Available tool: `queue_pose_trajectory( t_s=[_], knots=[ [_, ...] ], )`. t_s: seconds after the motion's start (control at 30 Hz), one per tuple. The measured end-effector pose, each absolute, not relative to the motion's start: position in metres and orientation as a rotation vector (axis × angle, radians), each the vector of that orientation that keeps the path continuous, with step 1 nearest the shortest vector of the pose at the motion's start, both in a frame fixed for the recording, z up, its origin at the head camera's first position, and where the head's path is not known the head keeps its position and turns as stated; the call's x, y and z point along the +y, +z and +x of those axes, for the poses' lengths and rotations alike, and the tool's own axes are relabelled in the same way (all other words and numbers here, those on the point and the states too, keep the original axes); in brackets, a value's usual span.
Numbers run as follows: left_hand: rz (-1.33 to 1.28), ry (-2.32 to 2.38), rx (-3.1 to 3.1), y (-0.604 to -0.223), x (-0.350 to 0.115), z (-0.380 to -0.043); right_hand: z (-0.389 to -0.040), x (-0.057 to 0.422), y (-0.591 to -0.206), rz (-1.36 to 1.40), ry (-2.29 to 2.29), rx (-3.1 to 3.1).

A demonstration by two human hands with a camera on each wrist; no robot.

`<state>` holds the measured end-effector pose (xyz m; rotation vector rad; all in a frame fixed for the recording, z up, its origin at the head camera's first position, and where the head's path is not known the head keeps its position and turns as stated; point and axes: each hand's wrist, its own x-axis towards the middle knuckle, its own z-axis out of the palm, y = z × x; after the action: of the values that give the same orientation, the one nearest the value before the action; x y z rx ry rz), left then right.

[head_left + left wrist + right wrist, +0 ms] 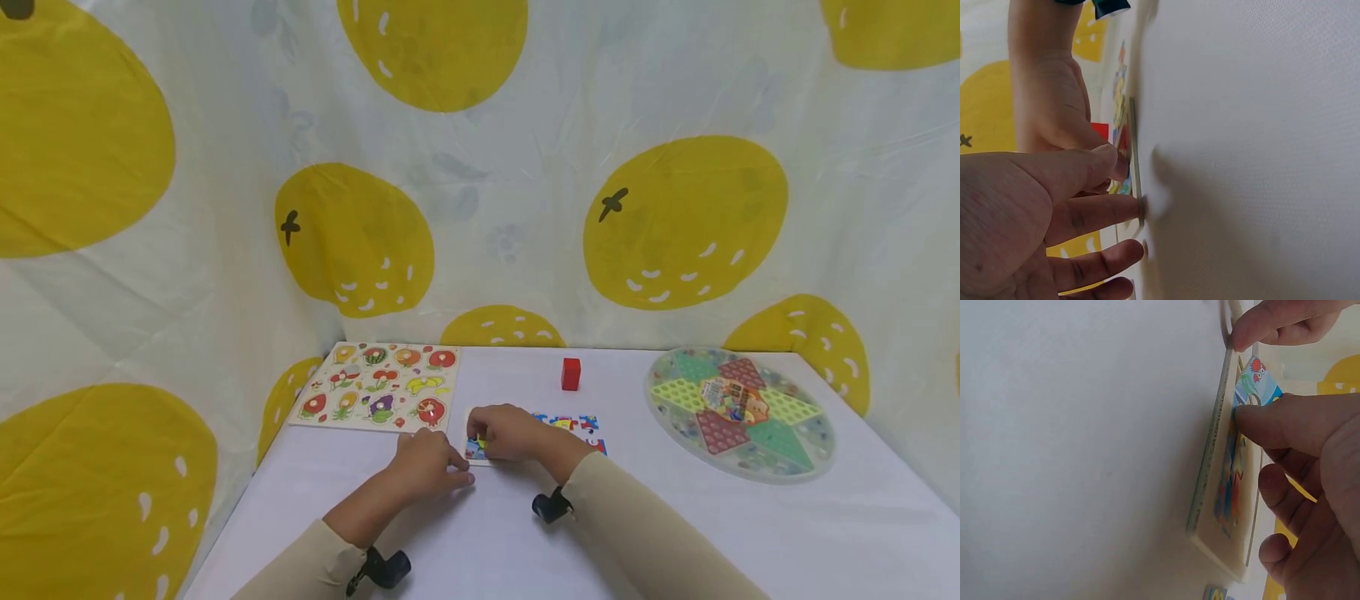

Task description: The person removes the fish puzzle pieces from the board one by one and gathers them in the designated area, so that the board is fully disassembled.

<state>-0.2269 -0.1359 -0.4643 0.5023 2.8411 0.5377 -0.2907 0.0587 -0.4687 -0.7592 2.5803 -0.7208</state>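
My right hand (510, 432) pinches a jigsaw piece (1259, 376) with a red crab on it, tilted up at one end of a small puzzle board (1221, 553). The thumb lies over the piece's lower part, and a fingertip is hidden behind it. Other colourful pieces (1229, 487) lie within the board's pale frame. My left hand (427, 465) is at the board's near left corner, its fingers fairly straight. In the left wrist view, the left hand (1079, 212) has one fingertip right at the board's thin edge (1135, 150).
More jigsaw pieces (588, 422) lie right of the board. A fruit peg puzzle (397, 393) is at the back left, a red block (571, 374) stands at the back, and a round Chinese checkers board (783, 442) lies at right. A fruit-print curtain (510, 208) hangs behind the white table.
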Motion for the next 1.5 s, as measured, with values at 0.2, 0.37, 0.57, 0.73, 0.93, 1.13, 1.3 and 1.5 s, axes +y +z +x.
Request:
queue_pose_trajectory(
  t_s=[0.2, 0.37, 0.57, 0.73, 0.93, 1.13, 1.3, 1.5],
  knots=[
    [0.521, 0.528, 2.841, -0.464, -0.136, -0.226, -0.292, 0.066, -0.476, -0.78, -0.819, 2.557],
    [0.514, 0.518, 2.843, -0.463, -0.136, -0.227, -0.293, 0.07, -0.477, -0.805, -0.912, 2.522],
    [0.509, 0.508, 2.855, -0.463, -0.137, -0.227, -0.297, 0.083, -0.472, -0.801, -0.994, 2.538],
    [0.513, 0.515, 2.869, -0.463, -0.136, -0.228, -0.301, 0.107, -0.467, -0.802, -1.006, 2.549],
    [0.513, 0.511, 2.895, -0.463, -0.133, -0.228, -0.296, 0.134, -0.465, -0.714, -0.896, 2.506],
    [0.52, 0.523, 2.912, -0.463, -0.13, -0.229, -0.289, 0.149, -0.465, -0.713, -0.766, 2.504],
    [0.51, 0.544, 2.898, -0.465, -0.125, -0.227, -0.286, 0.155, -0.464, -0.727, -0.747, 2.505],
    [0.526, 0.522, 2.899, -0.468, -0.12, -0.226, -0.284, 0.157, -0.464, -0.726, -0.762, 2.503]
  ],
)
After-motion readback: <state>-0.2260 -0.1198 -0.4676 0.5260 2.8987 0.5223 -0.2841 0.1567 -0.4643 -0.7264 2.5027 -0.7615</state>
